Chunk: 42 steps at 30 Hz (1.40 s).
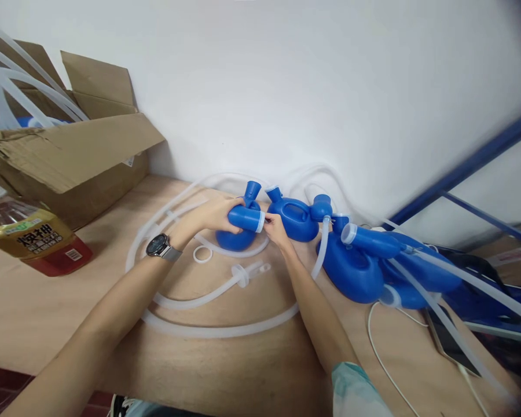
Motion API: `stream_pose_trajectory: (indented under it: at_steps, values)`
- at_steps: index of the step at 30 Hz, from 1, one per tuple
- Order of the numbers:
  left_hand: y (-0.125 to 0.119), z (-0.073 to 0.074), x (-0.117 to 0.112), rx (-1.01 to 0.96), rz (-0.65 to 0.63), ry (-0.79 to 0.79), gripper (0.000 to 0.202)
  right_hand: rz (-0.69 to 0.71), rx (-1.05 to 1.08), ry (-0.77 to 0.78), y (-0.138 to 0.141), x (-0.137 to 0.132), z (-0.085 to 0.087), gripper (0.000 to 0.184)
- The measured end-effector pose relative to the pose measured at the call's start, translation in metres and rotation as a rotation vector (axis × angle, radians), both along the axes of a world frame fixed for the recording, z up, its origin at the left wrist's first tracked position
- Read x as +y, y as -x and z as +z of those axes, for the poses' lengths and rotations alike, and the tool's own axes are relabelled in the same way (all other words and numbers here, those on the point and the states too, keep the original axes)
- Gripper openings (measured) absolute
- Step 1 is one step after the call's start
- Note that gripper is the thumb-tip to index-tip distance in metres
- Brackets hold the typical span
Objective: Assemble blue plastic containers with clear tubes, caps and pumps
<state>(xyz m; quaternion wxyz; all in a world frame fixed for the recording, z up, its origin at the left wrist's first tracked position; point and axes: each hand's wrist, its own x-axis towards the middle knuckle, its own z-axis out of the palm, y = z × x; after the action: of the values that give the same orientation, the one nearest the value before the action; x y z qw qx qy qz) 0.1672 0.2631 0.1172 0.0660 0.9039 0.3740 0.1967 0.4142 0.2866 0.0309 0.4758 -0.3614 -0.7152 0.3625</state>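
My left hand point(219, 213) is wrapped round a blue plastic cylinder point(245, 219), which lies sideways in the air above the table. At its right end is a white rim point(261, 221), pinched by the fingers of my right hand point(278, 230). Just behind and below the cylinder stands a blue bottle point(235, 241), partly hidden by it. Nearer to me, a loose white ring point(202, 254) lies flat on the wood. A clear tube point(226, 331) coils around this spot, and a tube end carries a translucent flanged connector point(240, 275).
More blue bottles with handles point(296, 220) stand to the right, some with cylinders and tubes attached. A phone point(451, 339) with a white cable lies at the right edge. To the left are a drink bottle point(39, 237) and an open cardboard box point(91, 145) holding tubes. A white wall rises behind.
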Motion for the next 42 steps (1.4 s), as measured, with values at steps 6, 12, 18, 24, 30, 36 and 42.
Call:
stream_pose_trajectory:
  at_steps: [6,12,18,24,30,36,42]
  values:
    - [0.000,-0.002,0.001,0.006,0.003,-0.005,0.058,-0.004,-0.024,-0.012,-0.001,-0.001,-0.001,0.030]
    - [0.001,-0.004,0.001,-0.002,-0.002,0.005,0.058,0.004,-0.063,-0.065,-0.001,-0.004,0.008,0.029]
    - [0.002,-0.006,0.002,-0.025,-0.001,0.036,0.066,0.084,-0.210,-0.142,-0.009,-0.010,0.026,0.028]
    - [0.001,-0.003,0.000,-0.014,0.006,0.013,0.062,0.050,-0.253,-0.198,-0.009,-0.012,0.029,0.023]
    - [0.000,-0.001,0.000,0.007,-0.005,0.024,0.062,0.034,-0.226,-0.205,-0.008,-0.011,0.026,0.025]
    - [0.002,0.001,0.003,-0.008,-0.028,-0.002,0.060,0.113,-0.277,-0.180,-0.012,0.000,0.035,0.027]
    - [0.010,0.000,0.006,-0.084,-0.053,0.048,0.057,0.269,-0.417,-0.208,-0.013,0.014,0.057,0.027]
